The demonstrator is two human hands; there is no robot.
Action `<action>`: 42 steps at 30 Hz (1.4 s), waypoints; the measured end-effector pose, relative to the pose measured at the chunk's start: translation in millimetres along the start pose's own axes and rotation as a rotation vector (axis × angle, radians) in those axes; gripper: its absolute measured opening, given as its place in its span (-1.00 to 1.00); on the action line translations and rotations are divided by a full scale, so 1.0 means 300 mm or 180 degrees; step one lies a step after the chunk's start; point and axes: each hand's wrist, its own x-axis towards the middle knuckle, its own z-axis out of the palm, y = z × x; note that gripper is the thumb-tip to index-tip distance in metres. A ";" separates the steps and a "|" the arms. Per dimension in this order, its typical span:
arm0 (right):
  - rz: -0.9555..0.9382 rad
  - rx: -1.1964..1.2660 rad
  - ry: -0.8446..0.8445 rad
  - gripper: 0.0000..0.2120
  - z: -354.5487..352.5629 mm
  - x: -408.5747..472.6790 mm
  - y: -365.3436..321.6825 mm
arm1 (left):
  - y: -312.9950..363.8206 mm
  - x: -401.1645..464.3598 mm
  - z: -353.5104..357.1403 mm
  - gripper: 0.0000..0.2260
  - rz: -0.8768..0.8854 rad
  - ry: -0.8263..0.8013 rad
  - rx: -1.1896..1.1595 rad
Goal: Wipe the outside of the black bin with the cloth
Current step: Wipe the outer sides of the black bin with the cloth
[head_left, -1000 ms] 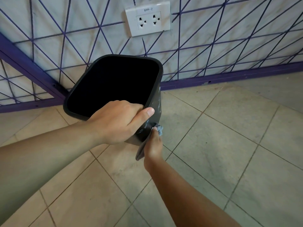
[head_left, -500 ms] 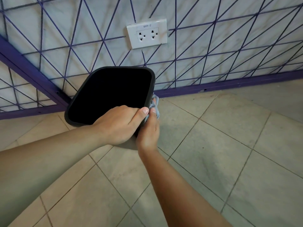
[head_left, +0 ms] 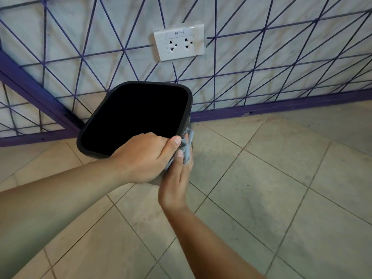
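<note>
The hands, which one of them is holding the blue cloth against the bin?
The right hand: it presses the blue cloth to the black bin's right outer wall. The left hand has no cloth; its grip is on the near rim.

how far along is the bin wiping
Done: nothing can be confirmed clean; the bin's sides are mostly hidden. In hand: the left hand grips the black bin at its near rim, tilting it, while the right hand presses the cloth against the right outer wall near the rim. Left: the other outer sides, out of view.
</note>
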 end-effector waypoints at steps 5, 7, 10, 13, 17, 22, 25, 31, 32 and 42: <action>0.0303 0.0136 0.0204 -0.25 0.008 0.146 -0.011 | -0.004 0.016 -0.007 -0.45 -0.0009 0.0018 -0.0017; 0.0083 -0.0045 0.0008 -0.28 0.007 0.068 -0.002 | -0.004 0.014 -0.006 -0.45 0.0007 -0.0016 -0.0050; -0.0092 0.0112 -0.0055 -0.27 -0.013 0.023 0.017 | 0.004 0.015 -0.005 -0.51 0.0030 0.0054 -0.0056; 0.0347 0.0346 0.0137 -0.22 0.003 0.111 -0.002 | 0.002 0.024 -0.009 -0.51 0.0031 0.0059 -0.0031; -0.0051 0.0028 -0.0102 -0.28 -0.002 0.011 0.006 | -0.003 0.020 -0.007 -0.52 0.0022 -0.0024 -0.0085; 0.0133 0.0193 0.0116 -0.29 0.010 0.101 -0.012 | -0.013 0.029 -0.009 -0.48 0.0033 0.0030 -0.0074; -0.0165 0.0011 -0.0108 -0.42 -0.004 -0.002 -0.013 | -0.013 0.023 -0.007 -0.48 0.0009 -0.0032 -0.0096; 0.0076 0.0080 0.0071 -0.24 -0.001 0.091 -0.025 | -0.006 0.031 -0.014 -0.51 0.0017 0.0023 -0.0115; -0.0020 0.0056 0.0022 -0.27 0.010 0.080 -0.040 | -0.009 0.029 -0.014 -0.50 0.0001 -0.0018 -0.0117; 0.0013 0.0062 0.0059 -0.33 0.015 0.044 -0.057 | -0.013 0.034 -0.013 -0.48 0.0016 -0.0027 -0.0108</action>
